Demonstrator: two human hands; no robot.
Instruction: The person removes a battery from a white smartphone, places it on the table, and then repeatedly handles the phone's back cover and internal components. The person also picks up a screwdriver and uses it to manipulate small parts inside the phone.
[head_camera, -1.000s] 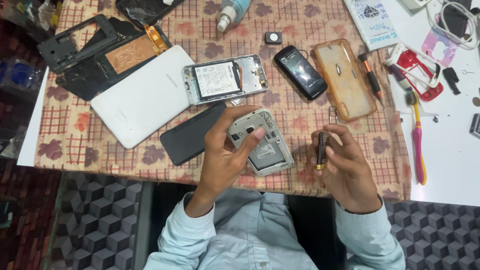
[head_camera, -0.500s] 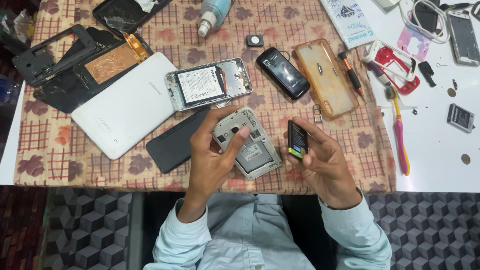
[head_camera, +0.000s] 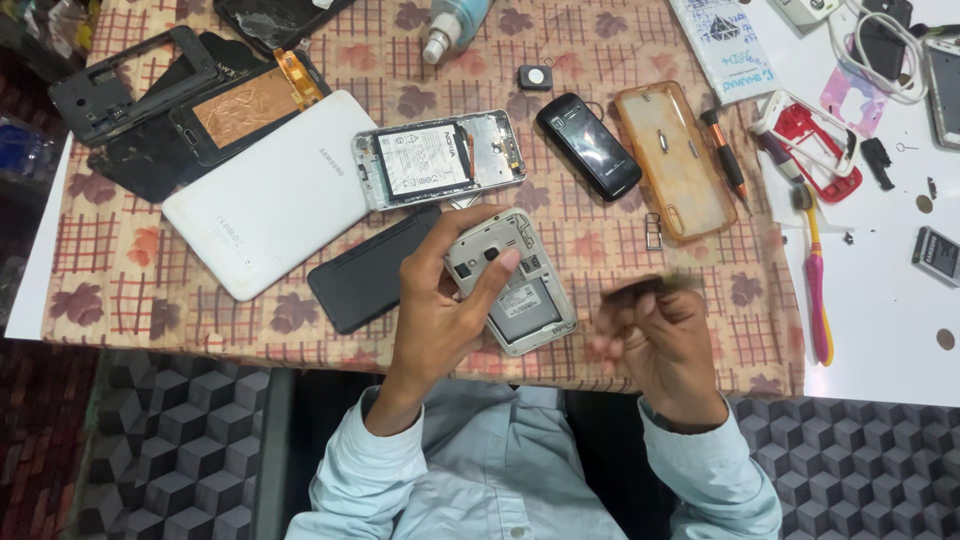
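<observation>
My left hand holds a silver phone with its back removed. The thumb lies across its upper part and the battery bay stands bare. To its right, my right hand pinches a small dark battery, blurred by motion, a short gap from the phone. Both hands hover over the near edge of a checked, leaf-patterned cloth.
A black back cover, a white tablet shell and an open phone with its battery lie to the left and behind. A black phone, orange clear case, screwdriver and toothbrush lie to the right.
My right hand turned the battery in its fingers and shifted slightly away from the phone; it now blurs. My left hand kept its hold on the open phone.
</observation>
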